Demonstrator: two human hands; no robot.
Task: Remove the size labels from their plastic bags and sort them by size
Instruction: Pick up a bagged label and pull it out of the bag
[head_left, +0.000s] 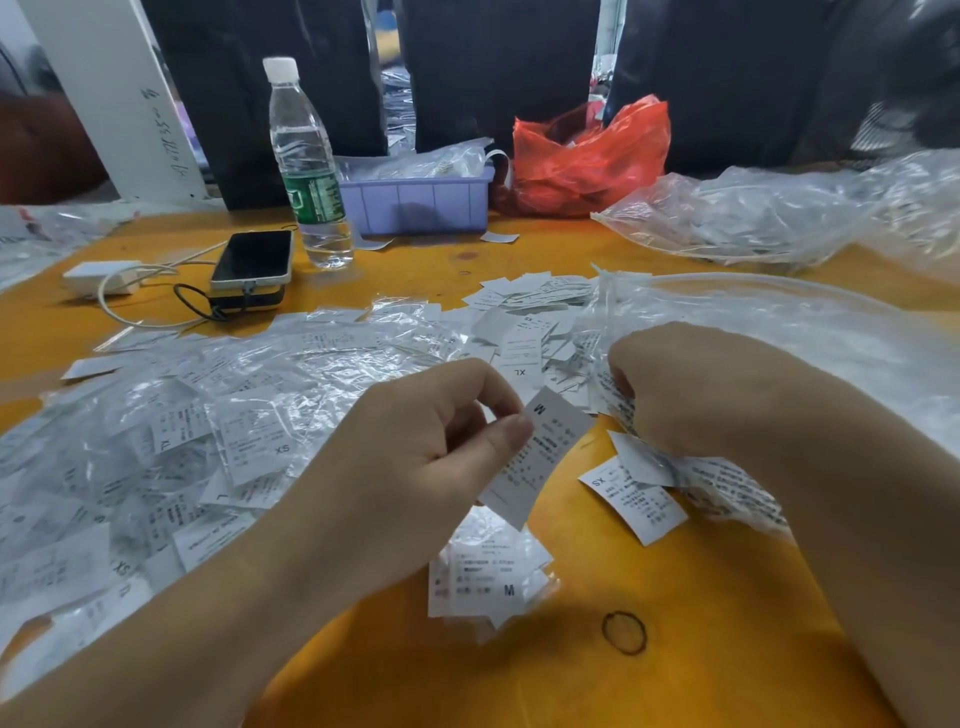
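Two hands | left hand (426, 447) pinches white M label (535, 457) | right hand (696, 389) grips bagged labels (727, 488)

garment packing workshop | size labels (535, 457) in heaps (bagged, loose) | dark bagged stacks (498, 67) behind table (675, 597)
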